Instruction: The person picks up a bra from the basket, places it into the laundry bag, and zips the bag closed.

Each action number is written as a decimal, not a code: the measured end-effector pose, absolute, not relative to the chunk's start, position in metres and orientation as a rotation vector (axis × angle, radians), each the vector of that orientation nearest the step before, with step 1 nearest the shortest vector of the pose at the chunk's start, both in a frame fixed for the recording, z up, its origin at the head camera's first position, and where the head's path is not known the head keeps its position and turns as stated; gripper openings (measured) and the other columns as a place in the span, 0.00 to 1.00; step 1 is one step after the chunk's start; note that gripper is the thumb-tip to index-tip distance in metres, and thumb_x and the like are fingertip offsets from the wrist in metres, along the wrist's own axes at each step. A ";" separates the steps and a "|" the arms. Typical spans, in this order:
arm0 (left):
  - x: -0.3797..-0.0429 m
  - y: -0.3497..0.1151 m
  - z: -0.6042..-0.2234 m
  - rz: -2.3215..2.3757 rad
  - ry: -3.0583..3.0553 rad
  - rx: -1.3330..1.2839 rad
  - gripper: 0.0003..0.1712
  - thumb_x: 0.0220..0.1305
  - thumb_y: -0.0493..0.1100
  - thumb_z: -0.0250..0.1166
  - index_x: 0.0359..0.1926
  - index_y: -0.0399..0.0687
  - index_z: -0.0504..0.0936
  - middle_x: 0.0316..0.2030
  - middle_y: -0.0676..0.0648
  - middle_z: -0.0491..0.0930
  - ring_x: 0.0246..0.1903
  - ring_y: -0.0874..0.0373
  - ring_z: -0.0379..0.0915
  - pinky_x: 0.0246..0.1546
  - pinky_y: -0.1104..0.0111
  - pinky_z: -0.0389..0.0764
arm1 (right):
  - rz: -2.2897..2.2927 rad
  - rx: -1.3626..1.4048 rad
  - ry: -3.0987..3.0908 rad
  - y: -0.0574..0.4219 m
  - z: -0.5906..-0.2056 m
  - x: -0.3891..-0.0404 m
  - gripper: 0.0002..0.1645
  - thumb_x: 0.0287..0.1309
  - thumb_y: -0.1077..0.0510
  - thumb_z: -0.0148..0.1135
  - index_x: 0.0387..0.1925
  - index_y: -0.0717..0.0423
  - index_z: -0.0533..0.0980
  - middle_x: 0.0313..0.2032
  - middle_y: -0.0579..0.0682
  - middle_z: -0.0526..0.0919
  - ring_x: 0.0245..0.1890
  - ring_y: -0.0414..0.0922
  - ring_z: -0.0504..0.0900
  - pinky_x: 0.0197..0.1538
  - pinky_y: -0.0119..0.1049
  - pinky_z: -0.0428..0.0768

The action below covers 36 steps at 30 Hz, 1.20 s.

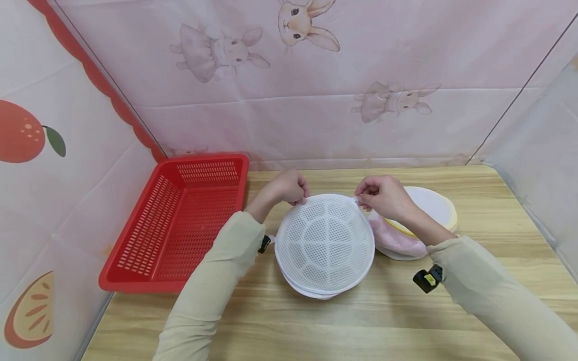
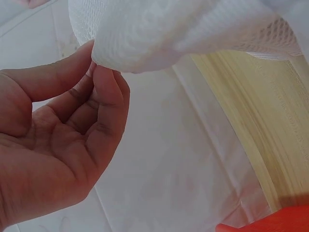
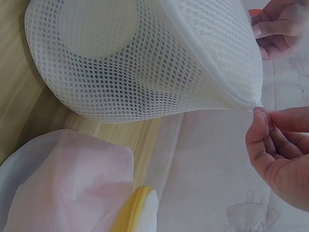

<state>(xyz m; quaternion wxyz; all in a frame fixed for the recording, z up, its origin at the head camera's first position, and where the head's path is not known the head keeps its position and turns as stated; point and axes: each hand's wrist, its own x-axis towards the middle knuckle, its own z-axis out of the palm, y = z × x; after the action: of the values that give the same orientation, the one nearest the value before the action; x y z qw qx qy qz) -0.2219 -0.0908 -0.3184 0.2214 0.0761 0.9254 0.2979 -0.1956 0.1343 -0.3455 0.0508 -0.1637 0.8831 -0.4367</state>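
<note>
A round white mesh laundry bag point(image 1: 325, 245) stands on the table between both hands, its ribbed circular top tilted toward me. My left hand point(image 1: 289, 186) pinches the far left part of its rim; in the left wrist view the thumb and fingers point(image 2: 108, 89) meet on the white mesh. With thumb and fingertips, my right hand point(image 1: 386, 195) pinches the bag's far right edge, where the right wrist view shows a white seam band point(image 3: 207, 72) running to the fingertips. What exactly lies under those fingertips is hidden.
To the left stands a red slotted plastic basket point(image 1: 176, 287). Right of the white bag, partly behind my right forearm, lies a pink and white mesh bag point(image 1: 397, 245) with a yellow-edged white round top point(image 1: 431, 208). A rabbit-print cloth wall point(image 1: 307, 130) closes off the back.
</note>
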 end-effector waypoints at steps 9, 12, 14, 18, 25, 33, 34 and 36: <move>-0.220 -0.092 -0.317 0.850 2.578 0.213 0.05 0.51 0.25 0.57 0.26 0.35 0.79 0.24 0.45 0.75 0.21 0.61 0.69 0.22 0.76 0.76 | -1.324 -0.484 2.681 0.135 -0.344 -0.197 0.04 0.52 0.71 0.55 0.28 0.66 0.76 0.21 0.52 0.78 0.20 0.42 0.76 0.24 0.31 0.77; -0.220 -0.093 -0.317 0.880 2.571 0.200 0.06 0.51 0.25 0.56 0.27 0.34 0.78 0.25 0.44 0.74 0.22 0.60 0.69 0.23 0.75 0.76 | -1.327 -0.488 2.677 0.135 -0.343 -0.196 0.04 0.52 0.72 0.54 0.28 0.67 0.75 0.20 0.52 0.78 0.20 0.42 0.75 0.24 0.31 0.77; -0.220 -0.093 -0.317 0.887 2.575 0.204 0.05 0.51 0.25 0.56 0.27 0.34 0.78 0.25 0.45 0.74 0.22 0.60 0.69 0.23 0.75 0.76 | -1.326 -0.497 2.680 0.136 -0.344 -0.196 0.04 0.52 0.72 0.54 0.28 0.67 0.75 0.20 0.52 0.78 0.19 0.41 0.75 0.23 0.30 0.76; -0.219 -0.096 -0.316 0.896 2.573 0.190 0.05 0.53 0.26 0.56 0.29 0.33 0.78 0.27 0.44 0.74 0.24 0.59 0.69 0.26 0.73 0.77 | -1.331 -0.521 2.679 0.140 -0.345 -0.195 0.05 0.51 0.73 0.53 0.27 0.67 0.75 0.18 0.51 0.77 0.17 0.41 0.74 0.21 0.29 0.74; -0.220 -0.101 -0.310 0.928 2.577 0.159 0.06 0.54 0.26 0.53 0.31 0.32 0.77 0.30 0.43 0.73 0.28 0.55 0.68 0.29 0.71 0.77 | -1.324 -0.512 2.666 0.142 -0.346 -0.195 0.05 0.51 0.73 0.53 0.27 0.67 0.75 0.19 0.52 0.77 0.18 0.42 0.75 0.23 0.31 0.76; -0.220 -0.112 -0.304 0.948 2.638 0.132 0.06 0.54 0.27 0.53 0.31 0.32 0.76 0.27 0.43 0.71 0.27 0.56 0.68 0.29 0.71 0.77 | -1.348 -0.519 2.629 0.148 -0.348 -0.195 0.04 0.52 0.73 0.53 0.28 0.69 0.75 0.19 0.54 0.77 0.19 0.46 0.76 0.23 0.31 0.77; -0.220 -0.114 -0.303 0.956 2.636 0.120 0.05 0.54 0.27 0.53 0.31 0.32 0.76 0.27 0.43 0.71 0.27 0.55 0.68 0.30 0.70 0.78 | -1.352 -0.513 2.622 0.149 -0.349 -0.195 0.04 0.53 0.73 0.53 0.28 0.69 0.75 0.20 0.54 0.77 0.19 0.45 0.76 0.23 0.31 0.77; -0.220 -0.117 -0.302 0.969 2.636 0.103 0.04 0.55 0.27 0.54 0.31 0.32 0.76 0.27 0.43 0.72 0.29 0.53 0.70 0.33 0.67 0.79 | -1.356 -0.496 2.610 0.151 -0.350 -0.195 0.04 0.53 0.73 0.53 0.29 0.70 0.75 0.20 0.54 0.78 0.20 0.44 0.76 0.23 0.31 0.77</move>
<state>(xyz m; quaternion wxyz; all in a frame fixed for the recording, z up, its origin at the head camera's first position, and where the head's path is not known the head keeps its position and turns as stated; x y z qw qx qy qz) -0.2195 -0.1173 -0.3020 0.1646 0.0360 0.9252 0.3401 -0.1945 0.1509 -0.3497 0.0794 -0.1658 0.8723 -0.4531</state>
